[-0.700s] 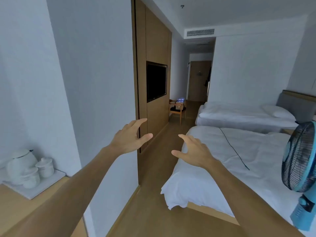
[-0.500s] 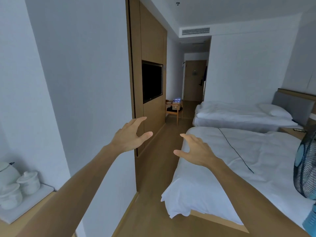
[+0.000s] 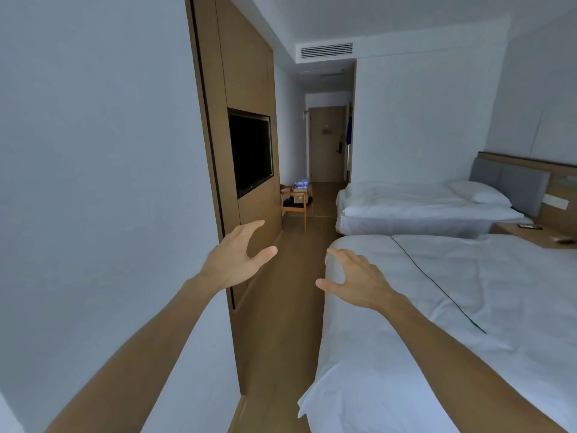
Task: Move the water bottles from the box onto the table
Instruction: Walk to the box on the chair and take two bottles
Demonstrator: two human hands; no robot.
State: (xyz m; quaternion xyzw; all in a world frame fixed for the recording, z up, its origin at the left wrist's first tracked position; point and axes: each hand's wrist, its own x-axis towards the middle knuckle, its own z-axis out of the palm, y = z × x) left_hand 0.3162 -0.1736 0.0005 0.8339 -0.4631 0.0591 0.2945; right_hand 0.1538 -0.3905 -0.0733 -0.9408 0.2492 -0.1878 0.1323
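Both hands empty, fingers spread: left hand, right hand. Box far beyond them on chair; risk: clipping bed corner under right hand.

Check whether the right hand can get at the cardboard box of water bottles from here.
Probably not: the right hand hangs open near the camera, while the cardboard box of water bottles sits on the wooden chair far down the aisle.

My single head camera looked forward along the room from standing height, near bed close at right, white wall left, door far ahead.
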